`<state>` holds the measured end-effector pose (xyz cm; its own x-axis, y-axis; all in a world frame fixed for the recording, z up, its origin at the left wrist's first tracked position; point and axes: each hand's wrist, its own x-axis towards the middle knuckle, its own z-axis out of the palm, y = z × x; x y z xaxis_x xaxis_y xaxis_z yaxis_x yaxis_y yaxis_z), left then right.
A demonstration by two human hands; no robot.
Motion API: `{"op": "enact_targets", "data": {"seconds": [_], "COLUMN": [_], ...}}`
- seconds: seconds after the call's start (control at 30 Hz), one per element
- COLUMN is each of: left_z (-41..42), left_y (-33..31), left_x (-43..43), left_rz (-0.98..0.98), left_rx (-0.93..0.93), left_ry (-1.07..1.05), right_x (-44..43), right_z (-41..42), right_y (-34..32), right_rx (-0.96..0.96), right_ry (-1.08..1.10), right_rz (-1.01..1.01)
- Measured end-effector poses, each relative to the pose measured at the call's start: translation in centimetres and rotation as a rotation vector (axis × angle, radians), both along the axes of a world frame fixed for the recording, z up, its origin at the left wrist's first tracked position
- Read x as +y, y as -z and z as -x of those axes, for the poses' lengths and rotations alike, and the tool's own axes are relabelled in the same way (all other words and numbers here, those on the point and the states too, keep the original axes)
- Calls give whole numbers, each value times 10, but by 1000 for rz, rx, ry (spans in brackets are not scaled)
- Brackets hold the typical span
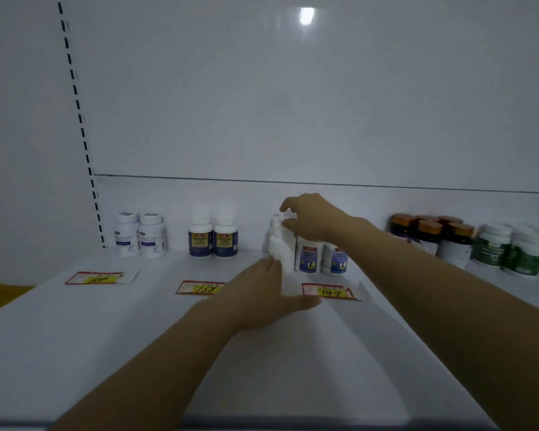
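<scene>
Left hand (262,293) cups white bottle (281,248) base; right hand (311,219) pinches cap (277,217) (blurry); tilt could topple adjacent blue-label bottles (308,259).

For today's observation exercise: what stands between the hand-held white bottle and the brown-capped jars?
In the head view, two blue-labelled bottles stand there side by side, partly hidden by the right hand.

The light was dim and cool, with a bluish cast. A lamp's glare (306,15) sat as a bright patch high on the glossy back panel (293,104). Faint, soft shadows lay on the shelf (75,337) beside the arms. The picture was soft throughout: the right hand (311,219) and left hand (262,293) were smeared, and the white bottle (282,250) nearly melted into the panel. The slotted upright (81,126) bowed with wide-angle distortion, and the green-labelled bottles (511,253) at the right edge were blurred.
</scene>
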<state>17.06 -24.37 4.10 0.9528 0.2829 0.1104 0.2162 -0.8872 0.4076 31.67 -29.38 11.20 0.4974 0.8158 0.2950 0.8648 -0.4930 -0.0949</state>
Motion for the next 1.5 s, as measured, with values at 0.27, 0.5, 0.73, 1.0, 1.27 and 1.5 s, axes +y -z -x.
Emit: {"op": "enact_targets", "data": {"seconds": [0.27, 0.5, 0.73, 1.0, 1.27, 1.5], "left_z": [-30, -29, -32, -32, -30, -31], "left_y": [32, 33, 20, 19, 20, 21], "left_x": [-27, -29, -16, -3, -4, -5], "left_rz": [-146, -140, 377, 417, 388, 410], "left_rx": [189, 152, -222, -464, -549, -444], "left_ry": [-172, -193, -311, -215, -246, -201], "right_x": [20, 8, -40, -59, -51, -59], "right_z": [-12, -9, 2, -5, -5, -7], "right_y": [37, 29, -8, 37, 44, 46], "right_rx": [-14, 92, 382, 799, 892, 828], "right_ry": [-109, -184, -226, -292, -180, -246], "right_rz": [-70, -293, -528, -705, -761, -673]}}
